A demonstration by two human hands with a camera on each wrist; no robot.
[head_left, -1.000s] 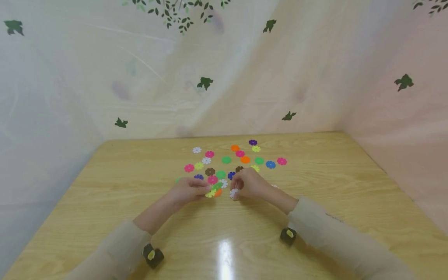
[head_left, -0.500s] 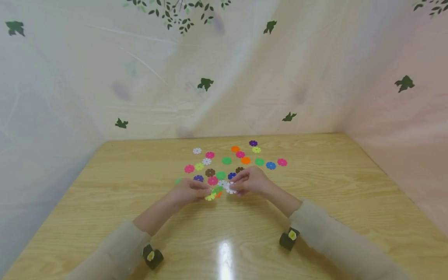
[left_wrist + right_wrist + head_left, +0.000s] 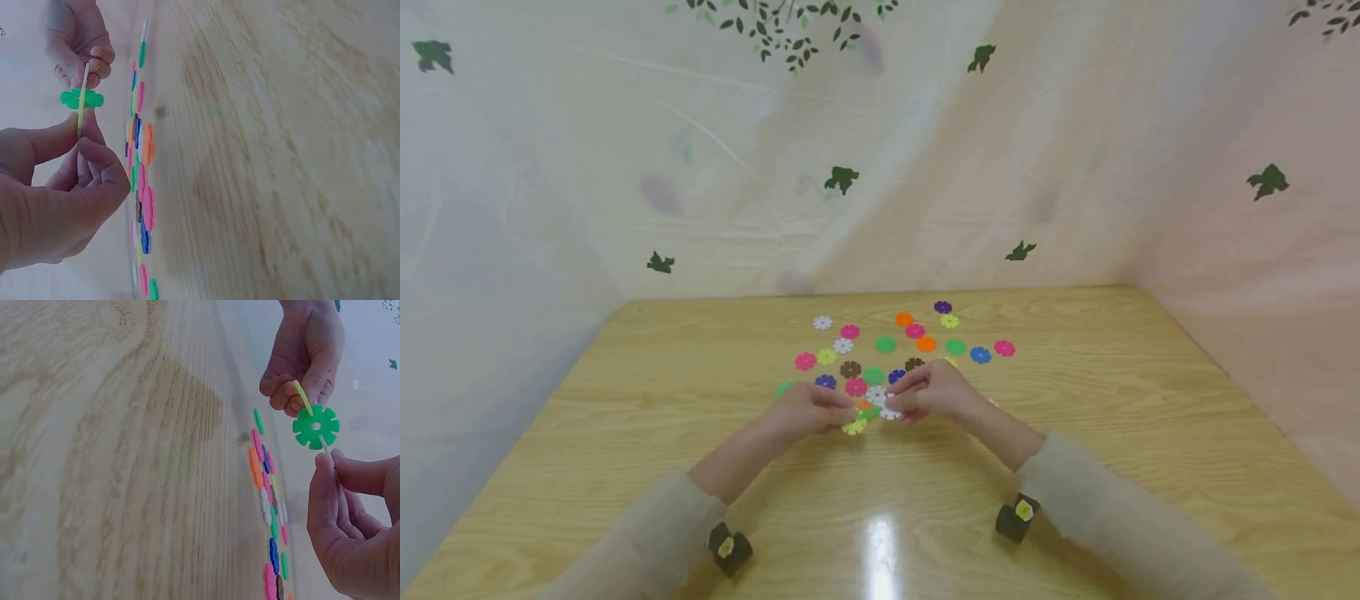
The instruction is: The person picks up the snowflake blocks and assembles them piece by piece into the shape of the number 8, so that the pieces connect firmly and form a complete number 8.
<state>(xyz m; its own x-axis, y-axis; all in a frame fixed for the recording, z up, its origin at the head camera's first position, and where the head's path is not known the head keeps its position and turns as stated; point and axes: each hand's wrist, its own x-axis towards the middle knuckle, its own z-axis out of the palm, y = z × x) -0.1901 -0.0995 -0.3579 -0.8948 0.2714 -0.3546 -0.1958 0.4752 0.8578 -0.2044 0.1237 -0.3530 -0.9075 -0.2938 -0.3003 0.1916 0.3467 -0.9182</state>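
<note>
My left hand (image 3: 808,408) pinches a yellow notched plastic disc (image 3: 854,427) between thumb and fingers. A green notched disc (image 3: 303,427) is joined crosswise to the yellow one, its face turned to the right wrist view. My right hand (image 3: 938,392) pinches a white notched disc (image 3: 327,449), seen edge-on in the right wrist view, its rim right at a notch of the green disc. Both hands are held above the table, close together. Part of the yellow disc is hidden by the left fingers, part of the white one by the right fingers.
Several flower-shaped discs lie flat beyond the hands on the wooden table (image 3: 880,483), among them a pink disc (image 3: 855,387), a brown disc (image 3: 851,369) and a blue disc (image 3: 981,355). A pale curtain (image 3: 737,208) hangs around the table.
The right hand has moved left with the white disc, bringing it to the green disc's edge. The left hand has stayed nearly in place, its joined discs shifting slightly down in the head view.
</note>
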